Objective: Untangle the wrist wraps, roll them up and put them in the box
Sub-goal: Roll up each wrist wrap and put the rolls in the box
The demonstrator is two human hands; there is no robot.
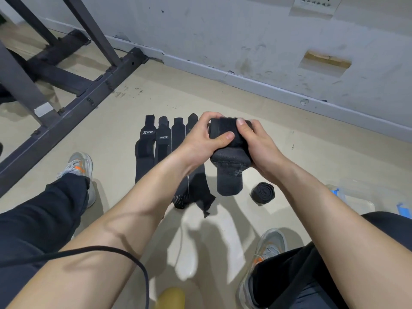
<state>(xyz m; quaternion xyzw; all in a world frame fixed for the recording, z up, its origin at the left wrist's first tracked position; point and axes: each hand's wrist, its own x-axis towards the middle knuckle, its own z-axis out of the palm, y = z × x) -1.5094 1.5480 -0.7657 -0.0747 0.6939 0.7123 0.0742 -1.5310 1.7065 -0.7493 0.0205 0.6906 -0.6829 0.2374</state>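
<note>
Centrally, held above the floor [301,152]: one black wrist wrap [223,132] of woven elastic with a fuzzy hook-and-loop strip, partly wound into a thick cylinder. The left hand [198,134] gripped it, fingers curled over the top and thumb pressed on the front face. The right hand [260,146] clasped the other end, thumb on top, fingers wrapped behind. Its loose tail [229,181] hung below the roll, flat and round-ended, with a frayed stitched seam.

Rolled wrap [263,192]: a tight black spiral on the floor, just beside the hanging tail.

Flat wraps [145,152]: four black strips laid side by side lengthwise on the floor, partly under the left forearm. Two bore white printed labels; one showed pale striped trim at its near end.

Clear plastic box [361,202]: translucent, with blue clips, on the floor at the right, largely hidden by the right forearm and knee. Its contents could not be told.

Floor: smooth beige, scuffed in places.

Metal frame [89,97]: dark square-section bars, bolted at the joints, at the left.

Sneakers [78,168]: grey mesh with orange accents, one on each side.
</note>
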